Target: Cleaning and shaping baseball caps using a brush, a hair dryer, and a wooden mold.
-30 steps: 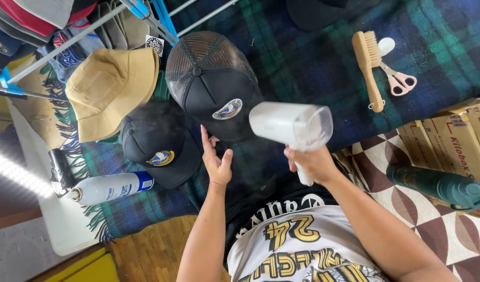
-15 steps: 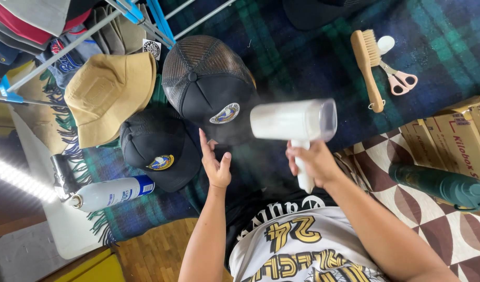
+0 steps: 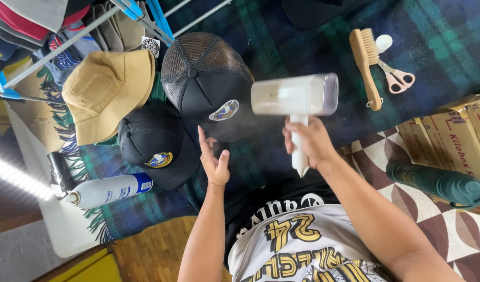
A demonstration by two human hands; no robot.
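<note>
Now the steamer (image 3: 295, 95) has risen, levelled.

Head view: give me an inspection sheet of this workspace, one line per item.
Surface: plaid blanket, dark blue and green.
Job's things: white steamer aimed at the mesh cap.
Clutter: second black cap, tan bucket hat, spray can, brush, scissors, green bottle.
Hands: right hand grips the steamer handle; left hand open, beside the mesh cap's brim.
Cables: nothing seen.
Surroundings: hat rack, cardboard boxes, patterned floor.
</note>
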